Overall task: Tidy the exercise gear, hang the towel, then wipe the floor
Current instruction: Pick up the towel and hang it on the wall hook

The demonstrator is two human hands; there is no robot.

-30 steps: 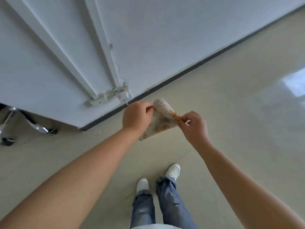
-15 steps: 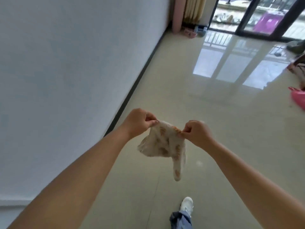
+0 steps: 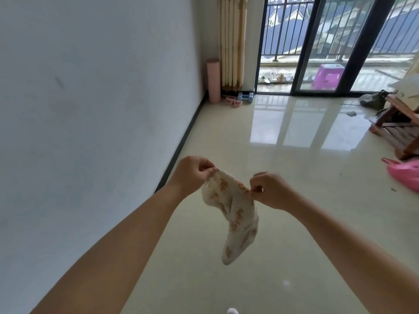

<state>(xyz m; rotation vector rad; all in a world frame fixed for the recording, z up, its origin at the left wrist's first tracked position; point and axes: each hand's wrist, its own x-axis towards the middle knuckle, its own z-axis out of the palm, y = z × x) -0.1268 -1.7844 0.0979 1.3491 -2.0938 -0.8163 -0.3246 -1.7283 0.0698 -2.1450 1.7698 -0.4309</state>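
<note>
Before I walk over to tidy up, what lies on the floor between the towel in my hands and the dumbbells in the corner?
Only bare glossy floor between the towel and the dumbbells, in the head view.

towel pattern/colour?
Towel: white with scattered orange-tan motifs; head view, the only one.
</note>
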